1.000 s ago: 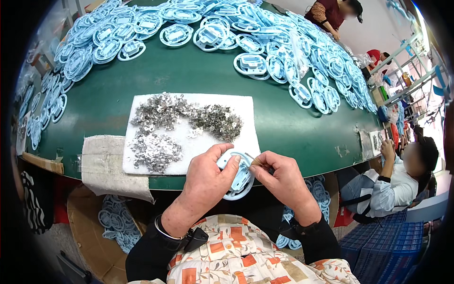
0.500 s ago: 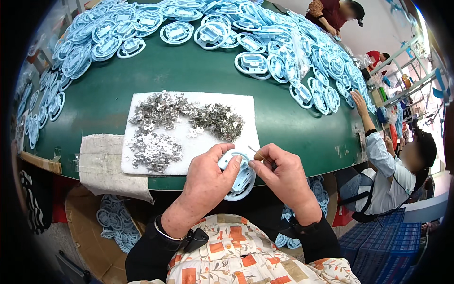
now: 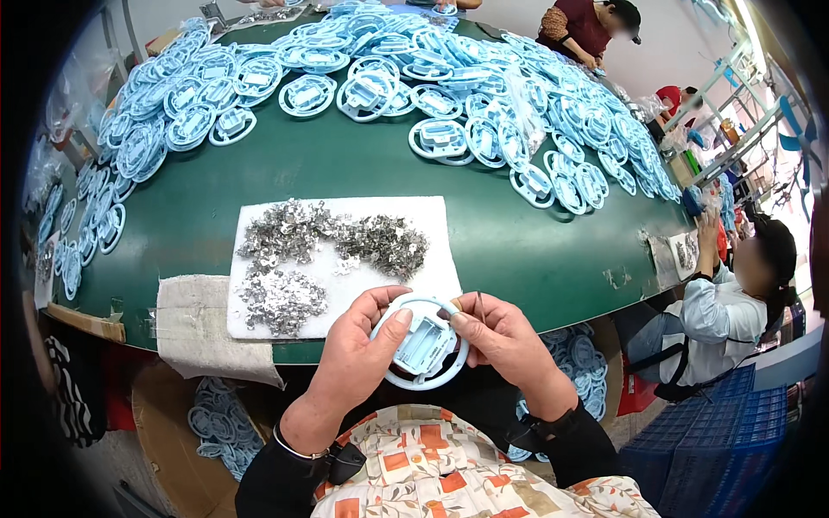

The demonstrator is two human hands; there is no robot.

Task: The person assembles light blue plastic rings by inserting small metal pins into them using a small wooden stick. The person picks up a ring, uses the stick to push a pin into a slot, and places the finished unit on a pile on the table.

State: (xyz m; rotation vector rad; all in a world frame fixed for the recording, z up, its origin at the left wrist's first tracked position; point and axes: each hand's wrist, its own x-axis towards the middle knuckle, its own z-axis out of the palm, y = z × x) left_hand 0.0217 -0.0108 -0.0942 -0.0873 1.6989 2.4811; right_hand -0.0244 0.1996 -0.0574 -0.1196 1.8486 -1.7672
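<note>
Held up over the table's near edge is a light blue plastic ring-shaped part [image 3: 422, 349], like a toy steering wheel, with a rectangular recess in its middle. My left hand [image 3: 361, 345] is closed on its left side, thumb on the face of the rim. At the upper right of the rim, my right hand [image 3: 505, 344] is closed, thumb and fingertips against the ring. A thin metal tool [image 3: 480, 302] sticks up between the right fingers; most of it is hidden. On a white foam board [image 3: 345, 318] just beyond lie heaps of small silvery metal clips [image 3: 283, 302].
Many blue ring parts [image 3: 308, 95] are piled along the green table's [image 3: 345, 173] far side. A pale cloth [image 3: 207, 315] hangs over the near edge; cardboard boxes [image 3: 160, 423] with more parts stand below. At right sits a co-worker [image 3: 712, 319]; others work farther off.
The ring part has turned its recessed face up toward me. My right hand has moved onto its rim, the tool now pointing upward. The co-worker at right has drawn an arm back.
</note>
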